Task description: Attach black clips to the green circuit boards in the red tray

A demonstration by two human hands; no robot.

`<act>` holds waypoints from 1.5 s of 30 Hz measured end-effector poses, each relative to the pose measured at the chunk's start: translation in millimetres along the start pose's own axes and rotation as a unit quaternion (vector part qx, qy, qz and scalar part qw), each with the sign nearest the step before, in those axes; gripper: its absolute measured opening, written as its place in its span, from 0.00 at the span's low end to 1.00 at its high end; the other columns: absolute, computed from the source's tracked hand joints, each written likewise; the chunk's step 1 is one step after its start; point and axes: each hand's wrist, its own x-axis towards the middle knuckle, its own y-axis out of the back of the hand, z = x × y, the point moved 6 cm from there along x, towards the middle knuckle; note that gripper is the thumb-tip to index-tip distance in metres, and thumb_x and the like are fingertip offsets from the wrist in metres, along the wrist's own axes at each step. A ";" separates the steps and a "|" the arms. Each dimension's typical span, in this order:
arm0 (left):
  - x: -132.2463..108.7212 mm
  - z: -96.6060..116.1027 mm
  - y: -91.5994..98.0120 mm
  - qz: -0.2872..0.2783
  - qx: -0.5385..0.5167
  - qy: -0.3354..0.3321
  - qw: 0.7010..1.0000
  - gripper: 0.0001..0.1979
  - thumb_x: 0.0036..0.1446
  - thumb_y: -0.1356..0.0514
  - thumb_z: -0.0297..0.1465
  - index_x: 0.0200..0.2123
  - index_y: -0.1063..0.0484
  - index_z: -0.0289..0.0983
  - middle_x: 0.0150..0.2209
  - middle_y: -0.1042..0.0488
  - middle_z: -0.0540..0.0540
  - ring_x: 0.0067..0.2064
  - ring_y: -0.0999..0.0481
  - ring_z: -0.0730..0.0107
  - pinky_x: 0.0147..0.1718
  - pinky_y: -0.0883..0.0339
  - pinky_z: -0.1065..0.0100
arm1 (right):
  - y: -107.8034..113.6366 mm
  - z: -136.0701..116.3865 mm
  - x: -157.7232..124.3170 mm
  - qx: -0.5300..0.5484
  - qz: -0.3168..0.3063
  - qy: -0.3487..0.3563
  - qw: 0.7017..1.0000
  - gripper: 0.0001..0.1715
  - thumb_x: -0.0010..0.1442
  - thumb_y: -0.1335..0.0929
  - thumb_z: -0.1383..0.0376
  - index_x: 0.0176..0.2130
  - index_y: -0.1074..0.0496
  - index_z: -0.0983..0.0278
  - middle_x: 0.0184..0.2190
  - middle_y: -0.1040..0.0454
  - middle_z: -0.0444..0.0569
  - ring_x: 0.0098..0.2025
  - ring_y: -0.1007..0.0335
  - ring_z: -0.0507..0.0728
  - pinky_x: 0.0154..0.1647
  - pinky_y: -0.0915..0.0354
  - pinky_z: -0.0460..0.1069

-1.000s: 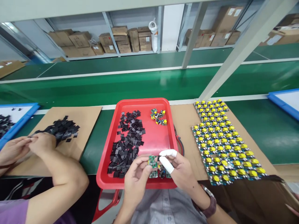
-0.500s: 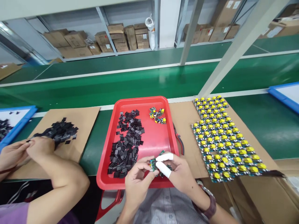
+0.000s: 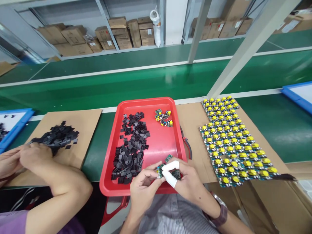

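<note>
Over the near right part of a red tray (image 3: pixel 161 139), my left hand (image 3: pixel 145 187) pinches a small green circuit board (image 3: pixel 160 170) between thumb and fingers. My right hand (image 3: pixel 186 177), with white covers on thumb and forefinger, closes on the same board from the right. Whether a small part sits between its fingertips is hidden. Another green board (image 3: pixel 168 158) lies in the tray just beyond my right hand. Black flat pieces (image 3: pixel 131 146) fill the tray's left side. A few boards with yellow components (image 3: pixel 163 118) sit at its far right.
Rows of yellow-topped boards (image 3: pixel 234 139) lie on cardboard to the right. Red-handled pliers (image 3: pixel 187 146) rest against the tray's right side. At left, a co-worker's hands (image 3: pixel 34 156) work by a black pile (image 3: pixel 60 135) on cardboard (image 3: pixel 91 125). A slanted post (image 3: pixel 253 48) rises behind.
The view has shifted slightly. My hands stay together at the board, with the right fingertips moved a little on it. The board beyond my right hand shows more clearly.
</note>
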 end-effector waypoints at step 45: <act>180.7 64.7 -26.3 -0.073 0.361 -0.187 0.911 0.15 0.60 0.34 0.27 0.51 0.21 0.36 0.49 0.19 0.37 0.52 0.21 0.51 0.60 0.32 0.49 | 51.6 29.0 123.7 -0.441 -0.075 0.116 0.887 0.63 0.60 0.25 0.52 0.75 0.62 0.68 0.72 0.51 0.69 0.74 0.52 0.68 0.71 0.43 0.61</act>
